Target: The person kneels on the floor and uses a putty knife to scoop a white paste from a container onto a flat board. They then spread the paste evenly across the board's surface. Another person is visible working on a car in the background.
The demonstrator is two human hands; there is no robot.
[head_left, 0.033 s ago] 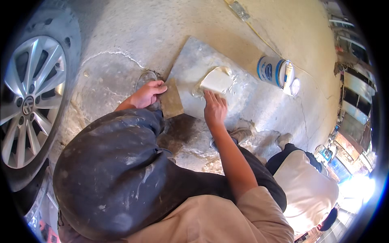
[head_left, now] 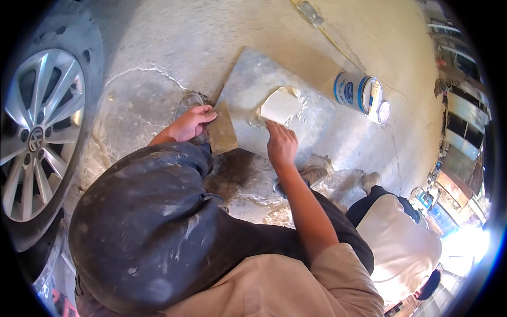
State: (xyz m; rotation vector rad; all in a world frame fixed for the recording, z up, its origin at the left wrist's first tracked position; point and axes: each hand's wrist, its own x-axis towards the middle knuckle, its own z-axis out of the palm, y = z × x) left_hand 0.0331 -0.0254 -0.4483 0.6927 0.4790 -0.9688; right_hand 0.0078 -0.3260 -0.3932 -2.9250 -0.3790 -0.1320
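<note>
A flat tan rectangular spreader-like plate is pinched in my left hand, over the left edge of a grey board on the floor. On the board lies a smooth, cream-white putty-like patch, ragged along its right side. My right hand is at that patch's near edge, fingers together and curled downward. Whatever those fingers grip, if anything, is hidden beneath them.
A white-and-blue can stands right of the board, a round lid beside it. A cord runs behind. Left is a car wheel. Another person crouches at my right.
My right hand has shifted very slightly toward me at the patch's near edge. The left hand keeps its hold on the tan plate.
</note>
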